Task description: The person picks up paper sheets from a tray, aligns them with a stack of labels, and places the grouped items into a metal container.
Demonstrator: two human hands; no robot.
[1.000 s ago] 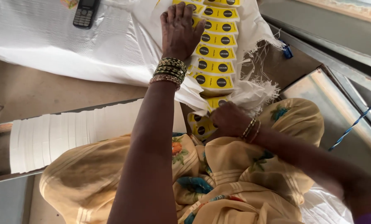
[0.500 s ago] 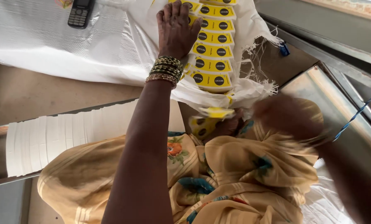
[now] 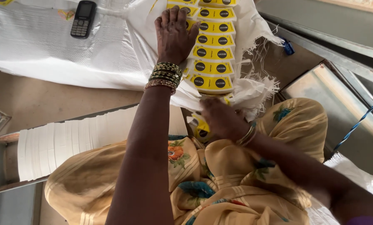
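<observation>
**Yellow labels laid in a row on a white sack**

Head view. The left hand [image 3: 174, 33], fingers spread flat and grasping nothing, presses on the white woven sack [image 3: 111, 54] at top centre, beside the overlapping yellow labels [image 3: 211, 54]. The right hand [image 3: 220, 118], centre frame, pinches a yellow label at the row's lower end. A phone [image 3: 83, 18] lies upper left. A metal tray [image 3: 3, 166] at lower left holds stacked white strips [image 3: 69, 141].

The person is wearing a pale yellow draped garment [image 3: 232, 187] with faint stripes and orange, teal and blue flower prints, filling the lower middle of the frame. A thick stack of gold and dark bangles [image 3: 163, 76] is circling the left wrist, and thinner gold bangles [image 3: 247, 135] are circling the right wrist.
</observation>
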